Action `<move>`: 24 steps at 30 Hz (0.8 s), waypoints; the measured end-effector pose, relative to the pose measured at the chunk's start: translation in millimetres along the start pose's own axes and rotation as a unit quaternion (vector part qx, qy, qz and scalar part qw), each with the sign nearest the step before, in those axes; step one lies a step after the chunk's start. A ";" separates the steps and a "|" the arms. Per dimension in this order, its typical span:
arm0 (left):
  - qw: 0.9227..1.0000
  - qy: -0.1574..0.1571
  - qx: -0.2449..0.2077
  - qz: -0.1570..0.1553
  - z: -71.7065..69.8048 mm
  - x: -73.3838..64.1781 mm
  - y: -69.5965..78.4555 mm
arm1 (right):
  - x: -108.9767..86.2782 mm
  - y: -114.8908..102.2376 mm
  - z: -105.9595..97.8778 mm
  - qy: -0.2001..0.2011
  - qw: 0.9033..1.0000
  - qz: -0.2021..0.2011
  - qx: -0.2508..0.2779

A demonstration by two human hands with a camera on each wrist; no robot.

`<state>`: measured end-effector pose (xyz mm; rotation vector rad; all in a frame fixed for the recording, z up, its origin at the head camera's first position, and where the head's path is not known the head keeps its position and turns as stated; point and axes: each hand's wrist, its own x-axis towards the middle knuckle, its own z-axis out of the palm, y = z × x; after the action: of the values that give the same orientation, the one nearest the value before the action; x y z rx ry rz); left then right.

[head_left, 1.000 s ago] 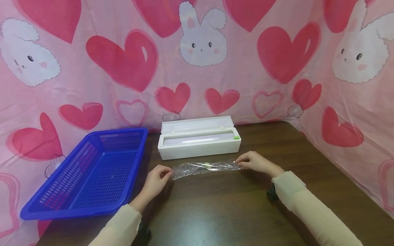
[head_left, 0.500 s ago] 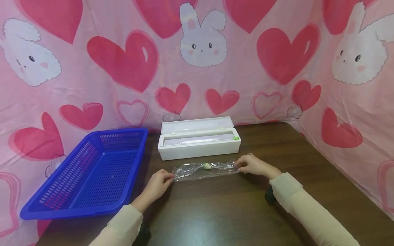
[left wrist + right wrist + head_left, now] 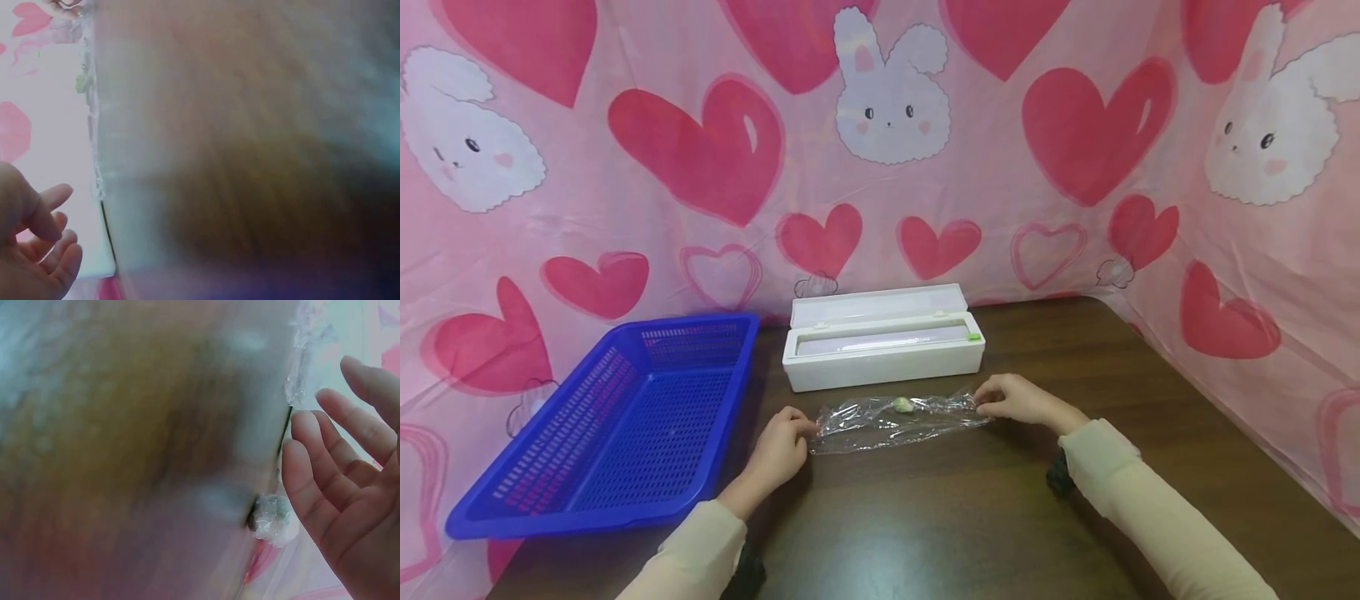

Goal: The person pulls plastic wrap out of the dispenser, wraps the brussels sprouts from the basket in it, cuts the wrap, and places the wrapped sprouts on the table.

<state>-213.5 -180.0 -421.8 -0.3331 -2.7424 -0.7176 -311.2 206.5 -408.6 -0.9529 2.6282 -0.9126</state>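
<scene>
A strip of clear plastic wrap lies crosswise on the table, crinkled and spread between my two hands. Near its middle sits a small pale green lump, its kind too small to tell; the left wrist view also shows this green lump. My left hand is at the wrap's left end with its fingertips against the film. At the opposite end is my right hand, fingertips by the film's edge. In the right wrist view the right hand's fingers are loosely spread, with nothing visible between them.
Behind the wrap stands a long white box, lid raised, with a green tab at its right. A blue perforated basket is at the left. In the right wrist view, a clump in clear film shows near the hand. Patterned cloth hangs behind.
The wrap's near edge has come down toward me and the strip has widened over the table. The green lump, earlier covered by glare, shows plainly. Both hands have shifted only slightly.
</scene>
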 end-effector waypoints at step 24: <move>0.996 0.029 -0.048 0.063 23.7 42.9 49.8 | 30.8 -40.1 10.6 0.131 0.990 -0.051 0.015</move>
<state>-244.1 -119.3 -405.6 -0.4931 -2.6102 -0.8138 -310.6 157.7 -391.7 -1.0333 2.7911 -1.1722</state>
